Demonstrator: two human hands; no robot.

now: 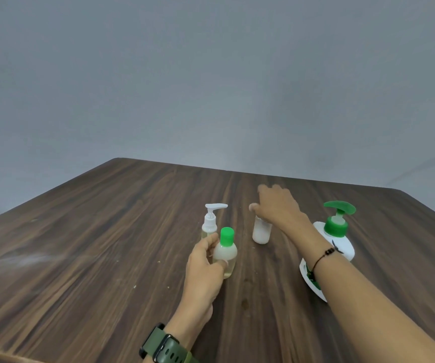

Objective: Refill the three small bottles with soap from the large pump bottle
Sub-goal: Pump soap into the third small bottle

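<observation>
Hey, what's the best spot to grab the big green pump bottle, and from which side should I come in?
Grip the large pump bottle around its white body just under the green collar, coming from the right. It stands upright, the body is wide, and the pump head overhangs the top, so a top grab looks awkward. The right hand reaches across its left side, over the small white bottle.

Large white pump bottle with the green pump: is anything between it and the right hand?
Only the person's own right forearm crosses in front of the large white pump bottle with the green pump. The right hand is over the small white bottle.
</observation>
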